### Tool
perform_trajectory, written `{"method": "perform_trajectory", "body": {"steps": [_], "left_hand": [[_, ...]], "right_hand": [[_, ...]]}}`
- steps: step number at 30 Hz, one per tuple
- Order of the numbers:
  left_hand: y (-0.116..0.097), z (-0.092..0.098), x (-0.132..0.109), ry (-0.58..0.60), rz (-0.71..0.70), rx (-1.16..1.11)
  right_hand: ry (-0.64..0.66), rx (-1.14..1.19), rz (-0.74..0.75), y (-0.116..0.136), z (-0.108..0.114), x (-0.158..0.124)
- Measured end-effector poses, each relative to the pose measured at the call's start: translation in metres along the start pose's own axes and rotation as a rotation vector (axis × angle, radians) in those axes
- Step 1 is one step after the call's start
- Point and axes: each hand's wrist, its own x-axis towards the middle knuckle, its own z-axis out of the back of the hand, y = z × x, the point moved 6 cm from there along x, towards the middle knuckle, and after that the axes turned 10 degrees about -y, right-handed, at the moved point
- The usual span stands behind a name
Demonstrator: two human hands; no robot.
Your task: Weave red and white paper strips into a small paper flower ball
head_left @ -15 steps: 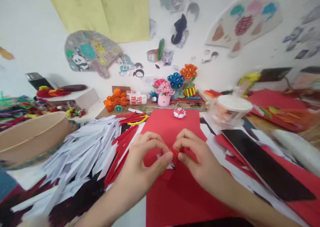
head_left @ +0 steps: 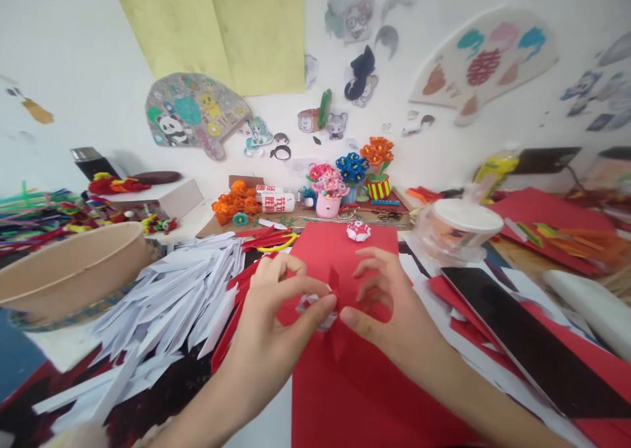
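Between thumb and forefinger, my left hand [head_left: 288,307] pinches a small folded red paper strip [head_left: 334,278]. Just behind those fingertips shows a red-and-white folded paper piece [head_left: 309,301], partly covered by the hand; whether it joins the strip I cannot tell. My right hand [head_left: 389,300] is open to the right of it, fingers curved and apart, touching nothing. Under both hands lies a large red paper sheet [head_left: 365,382]. A finished-looking round red-and-white folded paper ornament [head_left: 358,231] rests at the sheet's far end.
White paper strips [head_left: 167,297] are heaped at left beside a round tan basket [head_left: 73,257]. A black phone-like slab [head_left: 532,343] lies on red and white paper at right, near a lidded white cup [head_left: 463,228]. Flower pots [head_left: 328,205] stand at the back.
My right hand has let go of the red paper and moved slightly right, its fingers spreading. My left hand keeps its pinch. The camera view has shifted slightly.
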Motion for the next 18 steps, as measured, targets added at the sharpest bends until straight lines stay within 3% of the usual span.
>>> {"method": "perform_trajectory", "body": {"steps": [3, 6, 10, 18], "left_hand": [[-0.008, 0.0, -0.006, 0.008, -0.178, 0.086], [-0.015, -0.005, -0.013, 0.028, -0.33, 0.133], [-0.02, -0.013, -0.018, 0.068, -0.373, 0.112], [-0.028, -0.015, -0.02, 0.05, -0.346, 0.1]], "right_hand": [[0.237, 0.42, -0.354, -0.014, -0.017, -0.004], [0.441, 0.7, -0.547, -0.012, -0.031, -0.013], [0.447, 0.845, -0.542, -0.009, -0.036, -0.015], [0.393, 0.835, -0.536, -0.009, -0.035, -0.012]]}}
